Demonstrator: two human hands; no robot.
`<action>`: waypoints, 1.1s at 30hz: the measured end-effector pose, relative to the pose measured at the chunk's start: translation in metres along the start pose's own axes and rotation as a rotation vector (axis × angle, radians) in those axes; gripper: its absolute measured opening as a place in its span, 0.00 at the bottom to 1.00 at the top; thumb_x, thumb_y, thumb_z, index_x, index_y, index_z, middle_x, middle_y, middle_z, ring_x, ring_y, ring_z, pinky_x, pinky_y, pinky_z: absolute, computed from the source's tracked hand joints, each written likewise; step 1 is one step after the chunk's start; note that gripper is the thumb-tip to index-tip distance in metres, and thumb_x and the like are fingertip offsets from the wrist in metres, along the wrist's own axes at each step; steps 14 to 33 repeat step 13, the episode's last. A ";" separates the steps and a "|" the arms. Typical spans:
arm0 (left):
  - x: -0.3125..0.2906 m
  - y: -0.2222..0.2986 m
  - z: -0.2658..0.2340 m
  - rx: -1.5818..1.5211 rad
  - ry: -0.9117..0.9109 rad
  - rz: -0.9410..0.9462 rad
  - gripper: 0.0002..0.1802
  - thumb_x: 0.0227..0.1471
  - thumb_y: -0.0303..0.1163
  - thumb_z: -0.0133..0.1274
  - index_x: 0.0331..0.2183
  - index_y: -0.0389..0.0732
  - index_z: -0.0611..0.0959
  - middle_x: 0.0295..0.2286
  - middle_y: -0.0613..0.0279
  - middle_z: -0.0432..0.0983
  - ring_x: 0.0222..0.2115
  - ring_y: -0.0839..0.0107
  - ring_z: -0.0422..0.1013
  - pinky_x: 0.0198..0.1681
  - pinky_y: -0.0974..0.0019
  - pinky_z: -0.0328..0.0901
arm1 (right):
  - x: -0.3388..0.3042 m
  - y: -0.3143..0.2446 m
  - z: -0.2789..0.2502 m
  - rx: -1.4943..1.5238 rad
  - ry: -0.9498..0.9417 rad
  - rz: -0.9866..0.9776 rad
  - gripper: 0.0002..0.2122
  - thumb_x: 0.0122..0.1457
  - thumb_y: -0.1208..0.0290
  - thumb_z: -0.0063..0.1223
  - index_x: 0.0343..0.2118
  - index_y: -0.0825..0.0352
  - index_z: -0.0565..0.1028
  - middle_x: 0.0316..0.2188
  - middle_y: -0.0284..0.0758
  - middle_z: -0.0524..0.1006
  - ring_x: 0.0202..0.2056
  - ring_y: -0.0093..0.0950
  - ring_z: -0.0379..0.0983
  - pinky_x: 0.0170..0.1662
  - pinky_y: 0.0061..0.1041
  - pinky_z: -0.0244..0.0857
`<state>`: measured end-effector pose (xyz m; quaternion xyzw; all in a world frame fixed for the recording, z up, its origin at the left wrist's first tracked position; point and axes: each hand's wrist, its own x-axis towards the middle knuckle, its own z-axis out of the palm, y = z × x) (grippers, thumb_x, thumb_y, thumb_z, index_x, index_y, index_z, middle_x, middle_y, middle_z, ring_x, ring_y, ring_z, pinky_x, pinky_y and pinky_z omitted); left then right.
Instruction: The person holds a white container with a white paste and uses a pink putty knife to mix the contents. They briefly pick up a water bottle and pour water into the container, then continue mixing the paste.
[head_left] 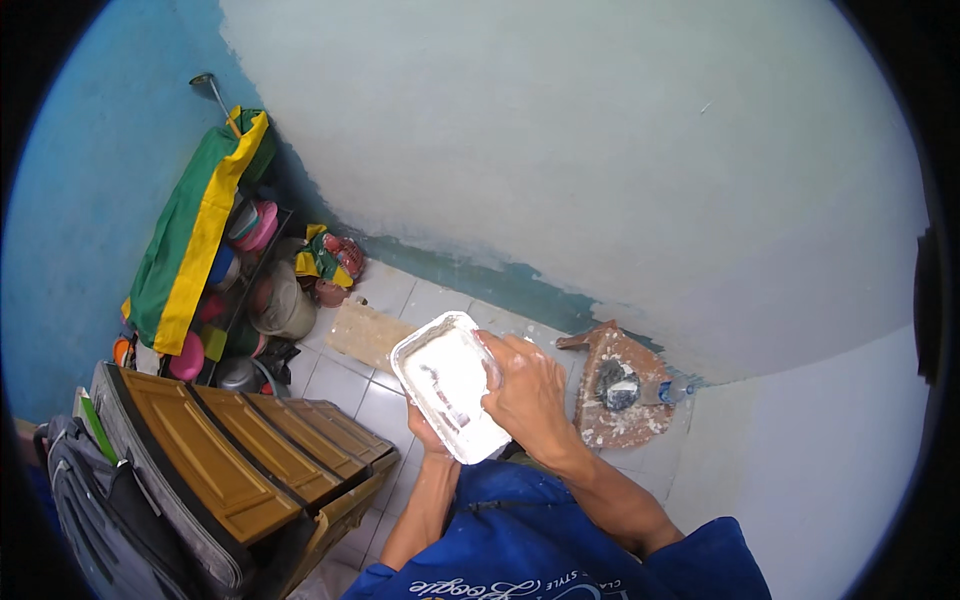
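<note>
The white tray [447,385], a shallow rectangular pan smeared inside with white paste, was held in mid-air in front of the person's chest, above the tiled floor [345,385]. Its long axis ran on a slant from upper left to lower right, with the far short end aimed toward the wooden board [365,335] lying on the floor beyond it and the near end toward the blue shirt [540,550]. The open face was turned up toward the camera. The left hand [428,432] carried it from underneath, fingers curled around the near lower edge, mostly hidden by the tray itself. The right hand [528,392] lay against the tray's right rim, fingers bent inward over the paste; whether they gripped a tool could not be told. Judging by the wall [560,150] beyond the tray, pale coating already covered most of it, while a strip of teal just above the floor was left bare, so the work looked well along but unfinished. Right of the tray, a brown board [620,420] spattered white lay on the floor, and a stack of brown panels [250,450] stood left of the tray.
</note>
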<state>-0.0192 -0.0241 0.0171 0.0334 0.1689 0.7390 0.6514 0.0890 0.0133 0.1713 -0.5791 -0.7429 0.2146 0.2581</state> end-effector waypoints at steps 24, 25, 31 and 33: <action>0.006 -0.022 -0.014 0.059 -0.003 -0.004 0.36 0.63 0.55 0.35 0.62 0.39 0.65 0.57 0.52 0.68 0.56 0.57 0.67 0.62 0.55 0.60 | 0.004 0.008 0.024 0.060 -0.241 0.012 0.19 0.47 0.73 0.56 0.45 0.71 0.78 0.32 0.53 0.80 0.34 0.51 0.78 0.39 0.45 0.72; 0.006 -0.022 -0.014 0.059 -0.003 -0.004 0.36 0.63 0.55 0.35 0.62 0.39 0.65 0.57 0.52 0.68 0.56 0.57 0.67 0.62 0.55 0.60 | 0.004 0.008 0.024 0.060 -0.241 0.012 0.19 0.47 0.73 0.56 0.45 0.71 0.78 0.32 0.53 0.80 0.34 0.51 0.78 0.39 0.45 0.72; 0.006 -0.022 -0.014 0.059 -0.003 -0.004 0.36 0.63 0.55 0.35 0.62 0.39 0.65 0.57 0.52 0.68 0.56 0.57 0.67 0.62 0.55 0.60 | 0.004 0.008 0.024 0.060 -0.241 0.012 0.19 0.47 0.73 0.56 0.45 0.71 0.78 0.32 0.53 0.80 0.34 0.51 0.78 0.39 0.45 0.72; 0.006 -0.022 -0.014 0.059 -0.003 -0.004 0.36 0.63 0.55 0.35 0.62 0.39 0.65 0.57 0.52 0.68 0.56 0.57 0.67 0.62 0.55 0.60 | 0.004 0.008 0.024 0.060 -0.241 0.012 0.19 0.47 0.73 0.56 0.45 0.71 0.78 0.32 0.53 0.80 0.34 0.51 0.78 0.39 0.45 0.72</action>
